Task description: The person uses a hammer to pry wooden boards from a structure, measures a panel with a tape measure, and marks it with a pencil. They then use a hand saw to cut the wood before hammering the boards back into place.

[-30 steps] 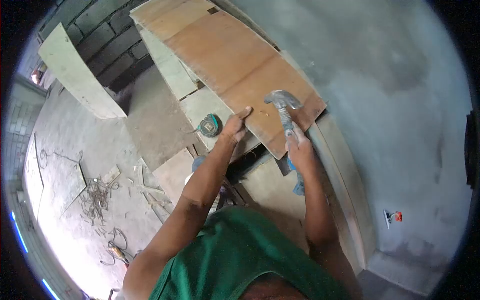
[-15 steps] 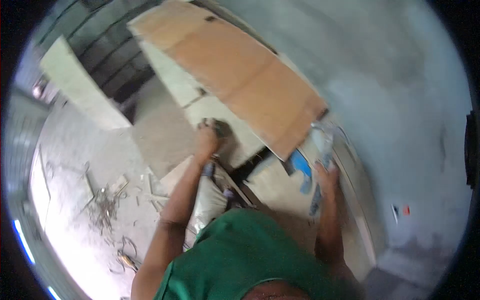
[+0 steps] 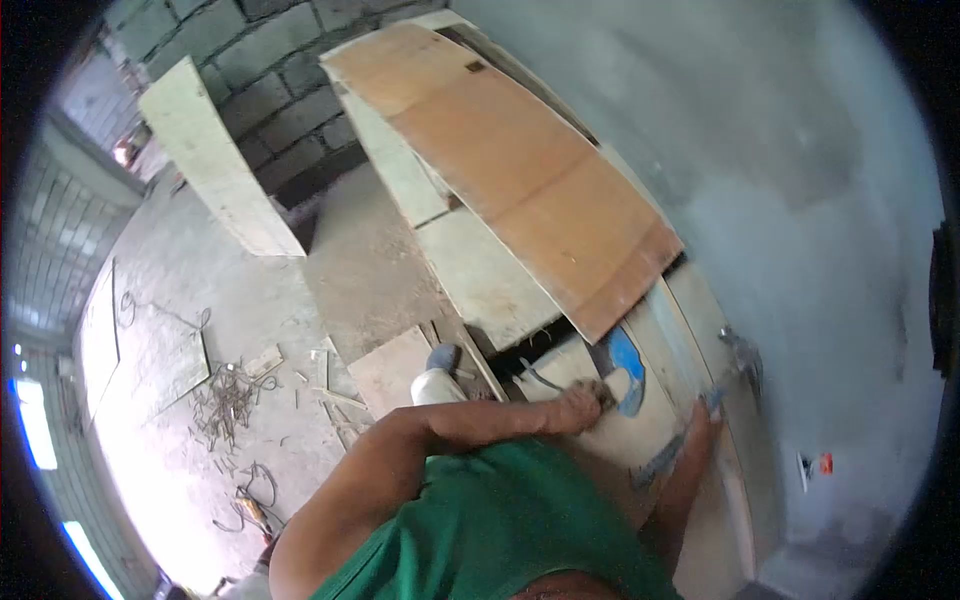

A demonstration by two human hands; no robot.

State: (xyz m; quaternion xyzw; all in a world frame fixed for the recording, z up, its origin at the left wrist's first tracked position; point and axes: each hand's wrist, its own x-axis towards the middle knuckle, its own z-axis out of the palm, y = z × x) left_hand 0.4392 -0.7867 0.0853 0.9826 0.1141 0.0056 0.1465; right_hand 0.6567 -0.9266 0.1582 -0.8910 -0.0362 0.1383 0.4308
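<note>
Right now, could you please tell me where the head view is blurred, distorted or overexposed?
Head view: fisheye bends the straight edges of the plywood sheet, with black corners; the right hand and hammer are smeared by motion blur; the floor at lower left is washed out by glare; the left hand is fairly sharp.

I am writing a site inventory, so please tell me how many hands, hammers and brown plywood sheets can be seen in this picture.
hands: 2, the left hand and the right hand
hammer, blurred, held in the right hand: 1
brown plywood sheet: 1
total: 4
</note>
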